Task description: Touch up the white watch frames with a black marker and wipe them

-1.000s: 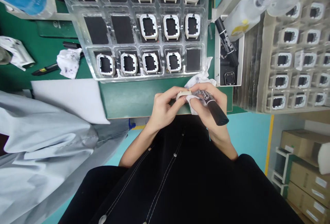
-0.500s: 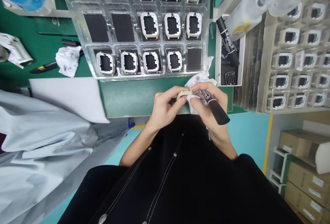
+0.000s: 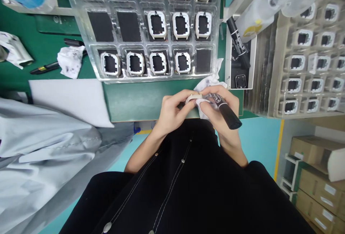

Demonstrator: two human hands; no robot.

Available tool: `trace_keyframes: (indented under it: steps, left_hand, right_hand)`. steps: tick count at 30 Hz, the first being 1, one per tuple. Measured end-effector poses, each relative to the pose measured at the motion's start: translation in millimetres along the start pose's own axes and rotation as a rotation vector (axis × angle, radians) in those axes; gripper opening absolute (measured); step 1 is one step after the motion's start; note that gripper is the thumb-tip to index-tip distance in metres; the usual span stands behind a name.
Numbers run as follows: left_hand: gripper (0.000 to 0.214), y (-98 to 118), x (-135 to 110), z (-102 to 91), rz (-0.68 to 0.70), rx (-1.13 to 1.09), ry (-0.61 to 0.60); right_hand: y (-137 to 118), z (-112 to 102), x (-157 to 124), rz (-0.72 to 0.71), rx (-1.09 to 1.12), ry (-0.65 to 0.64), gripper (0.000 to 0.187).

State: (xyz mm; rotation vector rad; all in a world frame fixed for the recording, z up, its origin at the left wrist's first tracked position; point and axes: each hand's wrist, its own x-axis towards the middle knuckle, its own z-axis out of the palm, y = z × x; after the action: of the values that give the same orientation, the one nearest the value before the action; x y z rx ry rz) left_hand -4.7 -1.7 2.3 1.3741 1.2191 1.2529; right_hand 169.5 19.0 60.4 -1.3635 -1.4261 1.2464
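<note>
My left hand [image 3: 175,111] pinches a small cream watch-case frame [image 3: 194,97] between thumb and fingers, just above the bench's front edge. My right hand [image 3: 222,110] is closed on a black marker pen [image 3: 228,113], its thick end pointing down to the right. The same hand also presses a crumpled white cloth [image 3: 202,108] against the frame's right side. The marker's other end is hidden by the fingers. Behind the hands lies another stained wipe [image 3: 211,81]. A clear plastic tray [image 3: 132,79] holding several similar frames stands just beyond.
On the right, a white box [image 3: 228,68] holds another marker [image 3: 238,43], near a white bottle [image 3: 256,20] and stacked trays [image 3: 273,93] of frames. To the left are a white sheet [image 3: 70,101], a stained wipe [image 3: 70,61], a black pen [image 3: 44,68] and a person's grey-blue garment [image 3: 48,147].
Both hands keep nearly the same place and grip. The marker's lower end has shifted very slightly to the right. The camera view has moved a little.
</note>
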Motion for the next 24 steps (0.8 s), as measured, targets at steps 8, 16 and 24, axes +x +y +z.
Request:
trace_keyframes:
  steps: [8,16,24]
  left_hand:
    - [0.021,1,1,2.2,-0.039,-0.059,0.019]
    - [0.033,2,0,3.9,-0.180,-0.229,0.036]
    - [0.030,-1,-3,4.8,-0.199,-0.311,0.058]
  right_hand:
    - [-4,-1,2,-0.005,0.019,-0.032,0.009]
    - [-7,-2,3,0.023,-0.030,-0.071,0.014]
    - [-5,2,0,0.015,-0.029,-0.014,0.013]
